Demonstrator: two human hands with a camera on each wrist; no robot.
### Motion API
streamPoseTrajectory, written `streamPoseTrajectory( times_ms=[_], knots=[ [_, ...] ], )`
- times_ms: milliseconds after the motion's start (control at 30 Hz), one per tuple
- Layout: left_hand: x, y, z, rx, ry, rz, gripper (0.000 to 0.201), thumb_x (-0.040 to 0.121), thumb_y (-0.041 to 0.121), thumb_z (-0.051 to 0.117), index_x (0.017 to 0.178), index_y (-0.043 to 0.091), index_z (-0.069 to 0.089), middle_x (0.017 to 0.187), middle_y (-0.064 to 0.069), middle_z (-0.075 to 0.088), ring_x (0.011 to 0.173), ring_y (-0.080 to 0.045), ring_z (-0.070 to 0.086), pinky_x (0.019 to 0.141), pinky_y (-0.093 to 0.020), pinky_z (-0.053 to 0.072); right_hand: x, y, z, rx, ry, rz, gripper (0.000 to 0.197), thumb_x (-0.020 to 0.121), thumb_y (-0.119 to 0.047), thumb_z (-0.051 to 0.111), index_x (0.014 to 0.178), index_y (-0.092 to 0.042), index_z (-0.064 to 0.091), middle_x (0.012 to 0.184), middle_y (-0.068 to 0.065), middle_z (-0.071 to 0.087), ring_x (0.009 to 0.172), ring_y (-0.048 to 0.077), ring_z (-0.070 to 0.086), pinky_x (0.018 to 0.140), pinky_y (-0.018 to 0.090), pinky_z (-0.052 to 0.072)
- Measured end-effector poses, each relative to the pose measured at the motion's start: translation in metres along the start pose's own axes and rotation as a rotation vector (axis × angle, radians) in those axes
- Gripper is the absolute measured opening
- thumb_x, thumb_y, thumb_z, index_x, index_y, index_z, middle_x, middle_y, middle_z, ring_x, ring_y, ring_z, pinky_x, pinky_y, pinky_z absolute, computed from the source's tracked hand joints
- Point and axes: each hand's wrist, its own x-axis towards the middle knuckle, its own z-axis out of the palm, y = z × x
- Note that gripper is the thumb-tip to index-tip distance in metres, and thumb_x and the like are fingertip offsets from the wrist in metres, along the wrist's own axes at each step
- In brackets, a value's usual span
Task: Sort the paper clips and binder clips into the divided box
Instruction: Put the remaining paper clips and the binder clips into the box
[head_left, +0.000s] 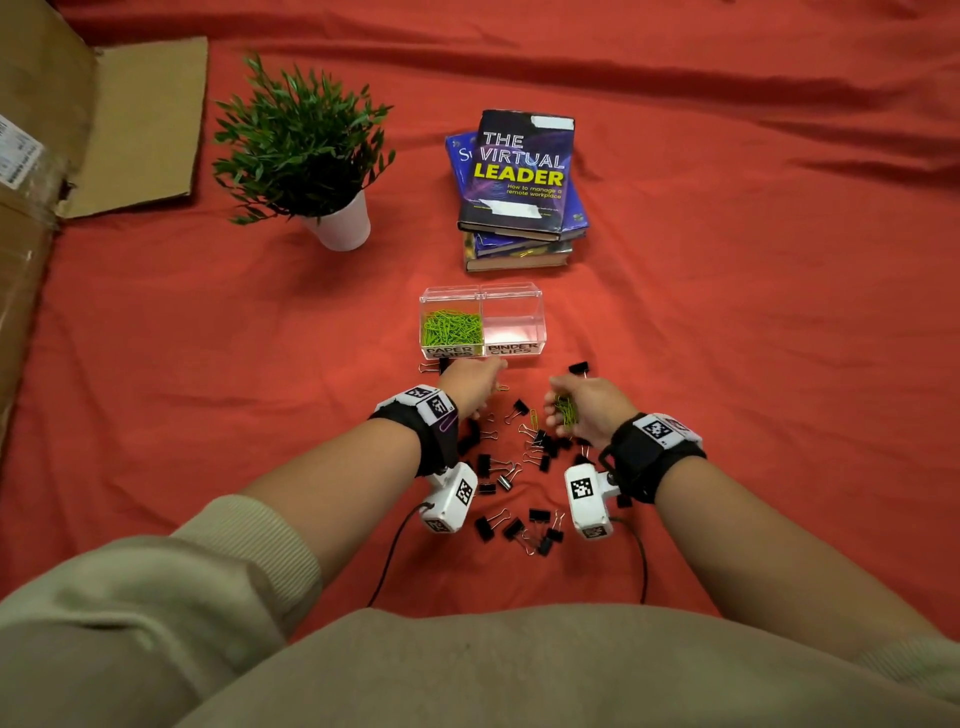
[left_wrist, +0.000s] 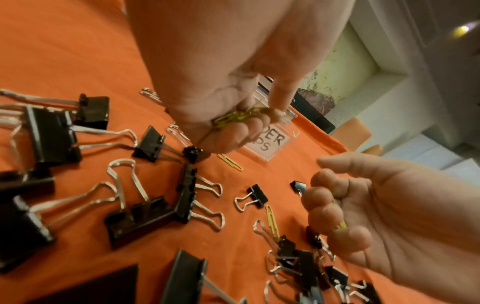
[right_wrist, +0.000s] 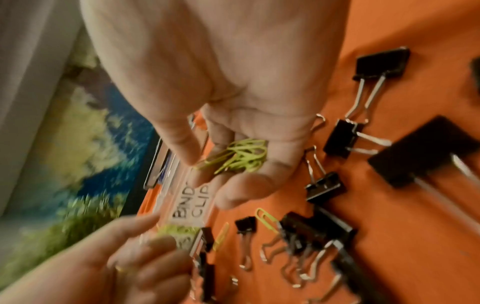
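Observation:
The clear divided box (head_left: 537, 312) stands on the red cloth just beyond my hands. Its left half, labelled PAPER CLIPS, holds a heap of green paper clips (head_left: 451, 327); nothing shows in the right half, labelled BINDER CLIPS. My left hand (head_left: 475, 387) is near the box front, its fingers (left_wrist: 244, 133) curled round a few green paper clips (left_wrist: 240, 117). My right hand (head_left: 574, 410) is cupped palm-up round a bunch of green paper clips (right_wrist: 241, 156). Several black binder clips (head_left: 498, 467) and a loose green paper clip (head_left: 533, 417) lie between and under my wrists.
A stack of books (head_left: 519, 187) lies behind the box, and a potted plant (head_left: 311, 156) stands to the back left. Flattened cardboard (head_left: 104, 130) covers the far left. Camera cables (head_left: 643, 561) trail from both wrists towards my body.

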Motion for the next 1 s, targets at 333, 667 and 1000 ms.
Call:
streamPoseTrajectory(
  times_ms=[333, 667, 1000],
  knots=[
    [0.01, -0.008, 0.011, 0.322, 0.086, 0.243, 0.036, 0.088, 0.034, 0.061, 0.062, 0.02, 0.04, 0.062, -0.003, 0.055, 0.058, -0.019, 0.05, 0.062, -0.031, 0.044, 0.006, 0.006, 0.022, -1.157, 0.269, -0.205, 0.038, 0.079, -0.021, 0.062, 0.05, -0.012, 0.039, 0.055, 0.006, 0.049, 0.056, 0.025, 0.049, 0.057, 0.029, 0.044],
    [0.01, -0.006, 0.009, 0.734, 0.052, 0.294, 0.024, 0.099, 0.025, 0.042, 0.104, 0.004, 0.051, 0.099, -0.013, 0.062, 0.092, -0.031, 0.059, 0.074, -0.033, 0.041, 0.001, 0.01, 0.037, -1.31, 0.238, -0.167, 0.035, 0.085, -0.017, 0.055, 0.056, -0.011, 0.037, 0.076, 0.012, 0.054, 0.07, 0.028, 0.053, 0.065, 0.032, 0.046],
    [0.009, -0.014, 0.01, 0.97, 0.059, 0.429, 0.025, 0.089, 0.0, 0.043, 0.114, 0.006, 0.044, 0.118, -0.016, 0.054, 0.102, -0.035, 0.056, 0.081, -0.043, 0.045, -0.004, 0.022, 0.034, -1.256, 0.308, -0.257, 0.016, 0.087, -0.02, 0.056, 0.082, -0.005, 0.054, 0.098, 0.019, 0.062, 0.097, 0.034, 0.06, 0.079, 0.035, 0.047]
  ],
)
